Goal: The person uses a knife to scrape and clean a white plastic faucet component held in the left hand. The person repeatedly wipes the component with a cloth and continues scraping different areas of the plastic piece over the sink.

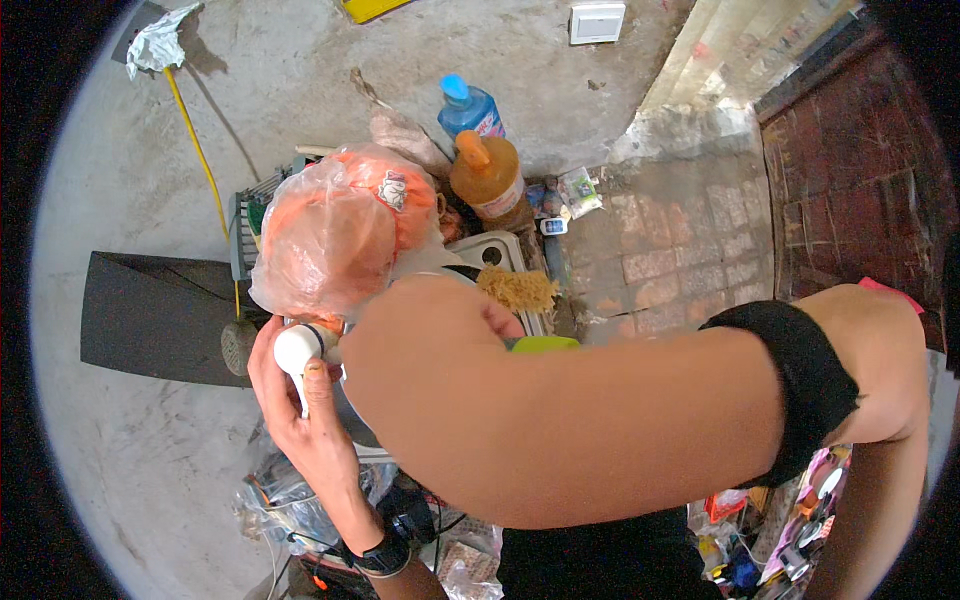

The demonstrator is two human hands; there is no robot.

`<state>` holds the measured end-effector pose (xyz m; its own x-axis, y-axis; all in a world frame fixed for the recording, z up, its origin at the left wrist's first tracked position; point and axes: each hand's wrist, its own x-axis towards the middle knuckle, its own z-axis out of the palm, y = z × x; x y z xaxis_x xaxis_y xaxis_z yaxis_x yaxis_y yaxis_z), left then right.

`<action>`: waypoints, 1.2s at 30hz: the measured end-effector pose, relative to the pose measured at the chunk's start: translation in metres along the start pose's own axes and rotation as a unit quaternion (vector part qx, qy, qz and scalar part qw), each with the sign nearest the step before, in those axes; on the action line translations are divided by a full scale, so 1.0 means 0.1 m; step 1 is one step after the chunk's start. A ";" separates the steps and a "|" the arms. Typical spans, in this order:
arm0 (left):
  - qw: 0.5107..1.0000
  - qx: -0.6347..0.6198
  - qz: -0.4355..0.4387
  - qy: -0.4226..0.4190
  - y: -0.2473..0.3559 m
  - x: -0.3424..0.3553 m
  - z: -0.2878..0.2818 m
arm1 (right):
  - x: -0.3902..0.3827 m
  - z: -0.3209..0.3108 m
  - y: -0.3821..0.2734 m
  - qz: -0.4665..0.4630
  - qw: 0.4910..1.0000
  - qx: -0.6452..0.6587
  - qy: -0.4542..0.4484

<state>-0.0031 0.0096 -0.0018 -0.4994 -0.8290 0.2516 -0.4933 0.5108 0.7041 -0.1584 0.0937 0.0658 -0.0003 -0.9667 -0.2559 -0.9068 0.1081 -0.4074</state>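
Note:
My left hand (300,400) is closed around a white piece (296,350) with a rounded end, a dark ring and a narrow stem; its exact kind is unclear. The thumb presses on the stem's side. My right forearm (590,420) crosses the middle of the view and hides much of what lies beneath. My right hand (435,310) is bent at the wrist, with a little of its fingers showing beside a tan scrubbing pad (515,288); its grip is hidden. A bright green thing (545,343) shows past the forearm. Just beyond my left hand sits a clear plastic bag (325,230) with orange contents.
An orange-brown bottle (490,180) and a blue bottle (472,108) stand by the wall. Under the scrubbing pad is a pale tray-like surface (497,250). A yellow pole (200,150) leans at left above a dark panel (150,310). Mixed clutter (790,530) lies lower right.

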 end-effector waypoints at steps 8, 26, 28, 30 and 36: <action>1.000 -0.005 0.004 -0.007 -0.04 0.04 -0.04 | 0.16 0.20 -0.17 0.074 0.994 -0.054 -0.066; 0.995 -0.085 -0.042 -0.016 -0.11 0.00 -0.12 | -0.45 0.72 0.54 -0.054 0.962 0.267 -0.017; 0.988 -0.121 -0.095 -0.029 0.00 -0.03 -0.10 | -0.51 0.78 0.48 0.024 0.926 0.372 -0.061; 0.983 -0.165 -0.072 -0.031 -0.03 -0.06 -0.12 | -0.53 0.93 0.42 0.067 0.858 0.499 -0.106; 0.952 -0.291 -0.089 -0.006 -0.28 -0.34 -0.24 | -0.55 1.44 0.18 0.133 0.638 0.745 -0.140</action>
<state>0.0452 0.0180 -0.0141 -0.4536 -0.8868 0.0883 -0.0935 0.1460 0.9849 -0.1139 0.1823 -0.0537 0.1941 -0.8109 -0.5520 0.5183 0.5625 -0.6442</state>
